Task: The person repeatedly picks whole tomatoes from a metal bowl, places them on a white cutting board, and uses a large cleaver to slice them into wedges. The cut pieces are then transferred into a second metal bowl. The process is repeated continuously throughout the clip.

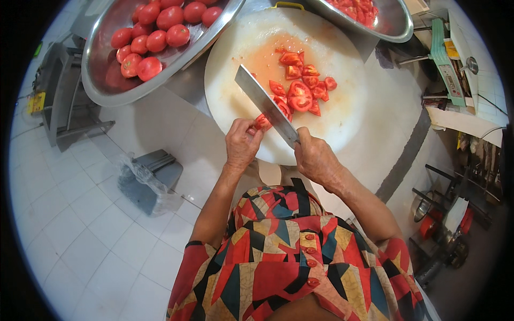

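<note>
My right hand [317,158] grips the handle of a cleaver [267,106], whose broad blade points up and to the left over a round white cutting board [345,108]. Close to the blade's left side, my left hand [244,140] holds a piece of tomato [263,122] with the fingertips, near the board's front edge. Just right of the blade lies a cut tomato half [300,96], its cut face up. Several tomato chunks [293,72] are scattered behind it in a puddle of juice. The blade partly hides more tomato pieces.
At the upper left, a large metal basin [180,66] holds several whole tomatoes [156,40]. Another metal basin [395,30] with chopped tomato [355,10] stands at the upper right. A lined grey bin [150,180] is on the tiled floor at left. Shelving with kitchenware stands at right.
</note>
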`<state>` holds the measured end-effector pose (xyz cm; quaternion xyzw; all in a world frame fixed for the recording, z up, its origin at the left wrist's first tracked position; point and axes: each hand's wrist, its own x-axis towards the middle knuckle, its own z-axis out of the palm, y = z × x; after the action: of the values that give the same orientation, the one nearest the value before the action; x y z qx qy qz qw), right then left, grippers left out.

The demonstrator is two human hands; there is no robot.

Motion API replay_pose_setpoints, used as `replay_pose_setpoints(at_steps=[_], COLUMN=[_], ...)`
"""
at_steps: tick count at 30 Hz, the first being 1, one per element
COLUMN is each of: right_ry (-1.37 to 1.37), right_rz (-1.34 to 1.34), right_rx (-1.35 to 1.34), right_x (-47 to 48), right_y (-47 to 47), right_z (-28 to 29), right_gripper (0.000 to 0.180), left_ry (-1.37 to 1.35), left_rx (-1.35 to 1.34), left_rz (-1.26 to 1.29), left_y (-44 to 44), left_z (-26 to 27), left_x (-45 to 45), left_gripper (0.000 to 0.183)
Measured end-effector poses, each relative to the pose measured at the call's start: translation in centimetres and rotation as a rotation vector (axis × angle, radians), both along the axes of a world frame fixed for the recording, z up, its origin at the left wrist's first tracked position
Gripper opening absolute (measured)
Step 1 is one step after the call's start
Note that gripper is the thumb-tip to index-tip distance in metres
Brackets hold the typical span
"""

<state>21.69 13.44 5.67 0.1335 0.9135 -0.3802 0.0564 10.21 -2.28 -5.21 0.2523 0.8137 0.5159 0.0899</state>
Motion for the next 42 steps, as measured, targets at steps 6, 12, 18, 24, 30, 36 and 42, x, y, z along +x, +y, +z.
replay_pose_setpoints(at_steps=[6,12,18,24,30,36,42], right_ry=[-0.018,0.257,0.316,0.438,0.376,0.134,-0.030], right_rz=[0.013,-0.119,-0.446,-0.608,-0.633,-0.274,0.045], right_rx=[0.113,0.120,0.039,0.089,-0.053,-0.091,-0.139], right_x=[-1.6,-1.7,0.5,3.1,3.5,4.4,2.4], right_y=[-1.2,1.1,5.5,8.1,7.7,3.7,-1.1], right_z=[-4.7,-3.1,2.1,4.4,4.3,0.2,-4.2], right_gripper=[0.019,0.022,0.015,0.009,0.007,0.015,0.020], left_ry=[-0.005,0.363,0.557,0.504,0.128,-0.497,-0.518], left_rx=[-0.022,-0.015,-0.354,-0.237,0.165,0.789,0.692], left_rz=[-0.035,-0.016,-0.125,-0.344,-0.236,0.271,0.381], left_y=[-0.3,2.6,11.3,12.8,12.6,4.6,-2.4], left_z=[-0.5,1.5,1.9,2.6,2.3,6.7,5.6], left_x=[-0.2,-1.7,-3.0,-0.3,-0.9,-6.8,-10.0], left_gripper=[0.021,0.023,0.032,0.035,0.030,0.038,0.035])
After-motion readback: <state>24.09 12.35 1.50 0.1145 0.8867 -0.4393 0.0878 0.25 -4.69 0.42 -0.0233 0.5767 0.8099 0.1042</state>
